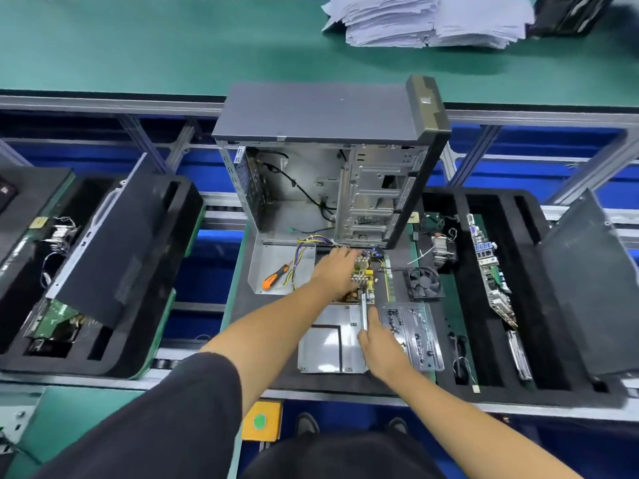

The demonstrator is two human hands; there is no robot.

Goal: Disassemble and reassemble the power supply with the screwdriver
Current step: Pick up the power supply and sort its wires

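Gripping the bare power supply board (363, 281) just in front of the open computer case (328, 174), the left hand (337, 267) is curling over it while the right hand (375, 335) is pinching its metal strip (364, 311) — a tug is risking snagged wires (304, 250) — with the screwdriver (275, 276) lying unused left of the board.

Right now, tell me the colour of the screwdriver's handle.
Orange and black; the screwdriver lies in the metal cover, clearest in the head view.

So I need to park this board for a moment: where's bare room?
Free: the silver plate between your forearms, and the dark mat left of it. Crowded: the metal cover holds screwdriver and wires; fan and screw tray fill the right.
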